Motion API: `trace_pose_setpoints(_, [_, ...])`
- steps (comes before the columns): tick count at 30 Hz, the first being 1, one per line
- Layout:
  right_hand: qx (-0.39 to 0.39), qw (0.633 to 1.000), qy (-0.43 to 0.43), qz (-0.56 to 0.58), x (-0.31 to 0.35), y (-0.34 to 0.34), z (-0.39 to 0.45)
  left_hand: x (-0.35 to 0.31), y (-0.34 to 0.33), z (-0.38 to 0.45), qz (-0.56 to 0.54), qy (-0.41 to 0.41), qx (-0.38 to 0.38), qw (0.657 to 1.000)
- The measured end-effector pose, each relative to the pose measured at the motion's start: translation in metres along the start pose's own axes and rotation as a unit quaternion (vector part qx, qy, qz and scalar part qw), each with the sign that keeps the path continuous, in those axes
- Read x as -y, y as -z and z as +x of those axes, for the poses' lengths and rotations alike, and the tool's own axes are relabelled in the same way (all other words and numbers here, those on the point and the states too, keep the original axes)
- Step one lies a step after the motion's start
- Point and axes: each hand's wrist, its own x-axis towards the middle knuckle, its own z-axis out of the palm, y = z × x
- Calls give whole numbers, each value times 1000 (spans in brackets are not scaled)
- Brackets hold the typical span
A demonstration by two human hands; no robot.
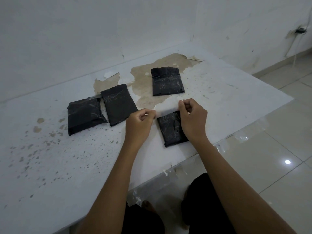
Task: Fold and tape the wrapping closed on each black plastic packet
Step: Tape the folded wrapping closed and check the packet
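A worn white table (50,157) fills the left and centre of the frame, its coating flecked and peeled to bare tan patches near the top centre. At centre left lie two black packets: the left packet (84,116) sits flat with a folded flap along its lower edge, and the second packet (119,104) lies just beside it on the right, its left edge touching or slightly overlapping the first one's upper right corner. Right of these, just below centre, the left hand (140,123) is curled, thumb and forefinger pinched shut on the left end of a clear tape strip (167,110). The strip stretches flat between both hands, above the top edge of the near packet (172,130), which lies on the table under and between the hands, close to the table's front edge; whether the tape touches the packet yet cannot be told. Above it, toward the top centre, the far packet (166,81) rests alone on the peeled patch, shiny tape showing across its upper part. Further right, the right hand (194,119) pinches the strip's right end between thumb and fingertips, its wrist covering the near packet's right side. Pale floor tiles (278,132) fill the right of the frame.
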Motion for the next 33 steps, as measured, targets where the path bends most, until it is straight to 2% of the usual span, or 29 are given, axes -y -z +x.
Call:
trace_pose_setpoints(4, [-34,999,7,-2,-1,-2,-3,-3,-3,5,-17,35,-21,999])
trace_pose_setpoints(14, [-54,998,8,-27,-2,-6,-5,2,-5,8,-41,74,-40,996])
trace_pose_setpoints(21, [-75,990,71,-93,-1,-10,-12,6,-7,7,-31,66,-54,996])
trace_pose_setpoints(27, [-83,986,77,-120,-2,-11,-13,4,-7,7,-24,68,-43,996])
trace_pose_setpoints(33, [-66,985,38,-153,-7,-10,-9,2,-8,6,-12,60,-43,997])
